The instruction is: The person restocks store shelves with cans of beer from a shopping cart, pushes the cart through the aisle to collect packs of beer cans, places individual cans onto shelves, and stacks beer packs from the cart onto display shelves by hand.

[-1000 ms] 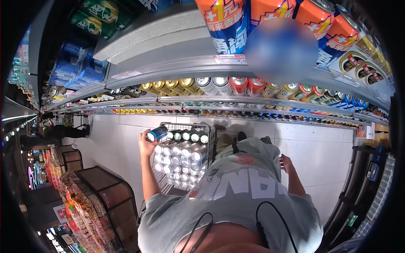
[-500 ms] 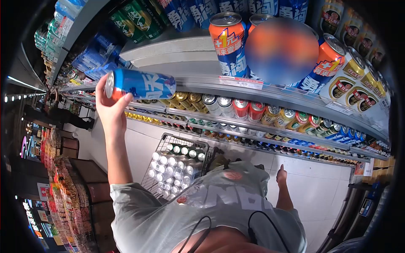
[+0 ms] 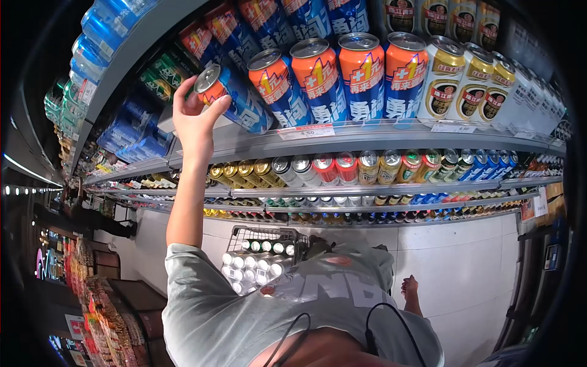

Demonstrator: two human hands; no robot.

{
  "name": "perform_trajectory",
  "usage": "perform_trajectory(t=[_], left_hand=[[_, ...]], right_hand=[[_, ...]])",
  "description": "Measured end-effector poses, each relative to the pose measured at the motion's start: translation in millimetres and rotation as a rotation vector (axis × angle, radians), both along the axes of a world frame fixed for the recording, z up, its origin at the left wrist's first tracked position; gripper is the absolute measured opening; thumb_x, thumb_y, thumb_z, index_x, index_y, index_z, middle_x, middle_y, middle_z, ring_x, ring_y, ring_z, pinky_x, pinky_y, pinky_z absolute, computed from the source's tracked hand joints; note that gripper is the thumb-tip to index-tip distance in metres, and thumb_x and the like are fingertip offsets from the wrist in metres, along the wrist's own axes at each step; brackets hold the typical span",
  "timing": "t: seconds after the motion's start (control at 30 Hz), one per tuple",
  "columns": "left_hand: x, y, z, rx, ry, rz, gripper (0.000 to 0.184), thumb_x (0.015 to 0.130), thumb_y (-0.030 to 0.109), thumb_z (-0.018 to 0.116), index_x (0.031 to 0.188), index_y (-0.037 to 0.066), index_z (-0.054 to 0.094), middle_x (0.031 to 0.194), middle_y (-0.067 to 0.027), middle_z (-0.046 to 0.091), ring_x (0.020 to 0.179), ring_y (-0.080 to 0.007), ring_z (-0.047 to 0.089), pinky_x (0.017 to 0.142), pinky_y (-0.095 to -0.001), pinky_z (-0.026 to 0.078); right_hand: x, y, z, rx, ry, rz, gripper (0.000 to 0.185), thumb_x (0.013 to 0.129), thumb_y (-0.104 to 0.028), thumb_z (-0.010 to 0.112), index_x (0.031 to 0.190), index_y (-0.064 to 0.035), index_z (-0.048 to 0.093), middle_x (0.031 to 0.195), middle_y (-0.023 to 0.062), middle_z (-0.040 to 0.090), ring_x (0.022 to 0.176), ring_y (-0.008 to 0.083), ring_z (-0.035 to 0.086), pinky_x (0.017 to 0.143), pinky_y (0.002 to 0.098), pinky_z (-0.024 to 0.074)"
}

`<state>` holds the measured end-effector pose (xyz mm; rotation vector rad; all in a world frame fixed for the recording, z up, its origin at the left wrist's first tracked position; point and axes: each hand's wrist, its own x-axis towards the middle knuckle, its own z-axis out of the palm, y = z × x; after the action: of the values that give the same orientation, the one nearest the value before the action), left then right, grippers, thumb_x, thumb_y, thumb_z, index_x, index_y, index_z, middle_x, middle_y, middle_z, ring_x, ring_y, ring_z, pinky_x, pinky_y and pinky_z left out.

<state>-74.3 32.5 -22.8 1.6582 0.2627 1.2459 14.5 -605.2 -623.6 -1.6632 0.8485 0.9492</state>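
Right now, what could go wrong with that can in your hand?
The left hand holds the can near its top, so it might slip. The can looks tilted, close to the next orange-and-blue can on the shelf, and could bump it. If dropped over the shelf's front edge, it might hit the floor.

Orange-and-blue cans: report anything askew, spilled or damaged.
The held can, gripped by the left hand, tilts more sharply than the neighbouring can, probably just from handling. No spill or damage is visible among them.
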Motion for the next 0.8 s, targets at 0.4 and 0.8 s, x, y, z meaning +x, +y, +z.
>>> perform_trajectory(t=[0.4, 0.8], left_hand=[[17.6, -2.7, -15.7, 0.014, 0.022, -0.003, 0.063, 0.070, 0.003, 0.082, 0.122, -0.002, 0.047, 0.109, -0.0124, 0.063, 0.096, -0.0161, 0.061, 0.081, -0.0300, 0.054], [17.3, 11.1, -36.5, 0.026, -0.028, -0.070, 0.045, 0.097, 0.024, 0.058, 0.132, 0.000, 0.044, 0.124, -0.0103, 0.058, 0.115, -0.0191, 0.056, 0.094, -0.0352, 0.049]], right_hand=[[19.6, 25.5, 11.0, 0.126, -0.031, 0.169, 0.041, 0.095, -0.046, 0.040, 0.108, -0.0097, 0.056, 0.095, 0.0076, 0.061, 0.081, 0.0221, 0.057, 0.068, 0.0384, 0.0434], [83.6, 77.5, 52.4, 0.012, -0.102, 0.532, 0.031, 0.085, -0.034, 0.050, 0.106, -0.0133, 0.058, 0.096, 0.0056, 0.064, 0.083, 0.0216, 0.059, 0.073, 0.0402, 0.0459]])
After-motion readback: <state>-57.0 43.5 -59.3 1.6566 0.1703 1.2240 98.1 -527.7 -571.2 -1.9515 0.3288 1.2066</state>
